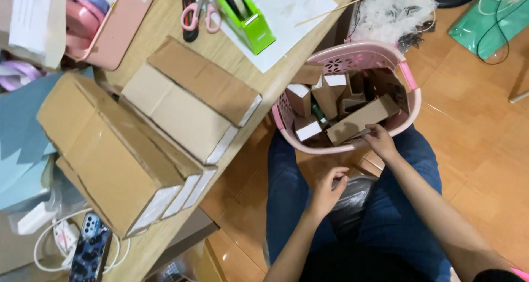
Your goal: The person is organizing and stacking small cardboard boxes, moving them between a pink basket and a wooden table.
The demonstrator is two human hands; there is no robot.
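Observation:
A pink plastic basket (410,103) rests on my knees, filled with several small brown cardboard boxes. My right hand (380,141) reaches over the basket's near rim and grips the end of one long brown box (361,119) lying on top. My left hand (329,187) hovers lower over my lap with fingers loosely curled, holding nothing, just above a crinkled grey plastic bag (352,202).
A wooden table (220,50) to the left carries stacked flattened cardboard boxes (182,103), a green tape dispenser (248,12), pink scissors (201,9), a white sheet (286,12), a pink bin (118,28) and a phone (91,249). Wooden floor lies to the right.

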